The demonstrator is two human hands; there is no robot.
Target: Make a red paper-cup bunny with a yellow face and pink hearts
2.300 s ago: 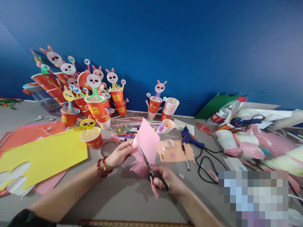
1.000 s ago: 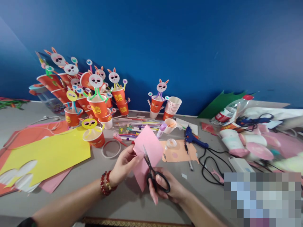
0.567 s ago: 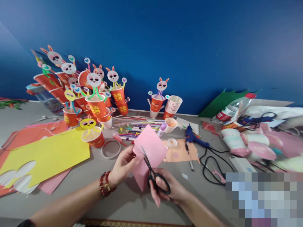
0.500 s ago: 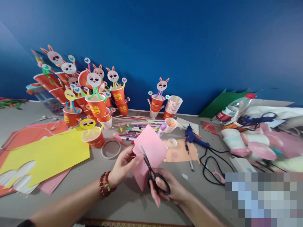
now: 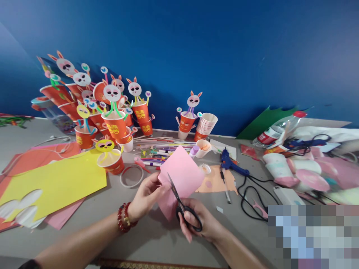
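Right hand [image 5: 202,216] is gripping scissors [image 5: 180,201] across pink paper [image 5: 183,170], which left hand [image 5: 147,196] is pinching at its left edge above the table [image 5: 146,243], probably handling light, bendy, easily creased, best held by margins clear of the blades [image 5: 173,186].

Compared with 2.3 s ago, I log the pink sheet [image 5: 182,168] as turned: tall and narrow then, now a broad diamond. The left hand [image 5: 148,198] has dropped toward the body, its thumb nearer the blades of the scissors [image 5: 176,192]. Since 0.5 s ago I note the sheet's right corner swung outward, covering the glue stick's [image 5: 194,151] lower part and overlapping the clear ring [image 5: 206,169]; its bottom corner has risen.
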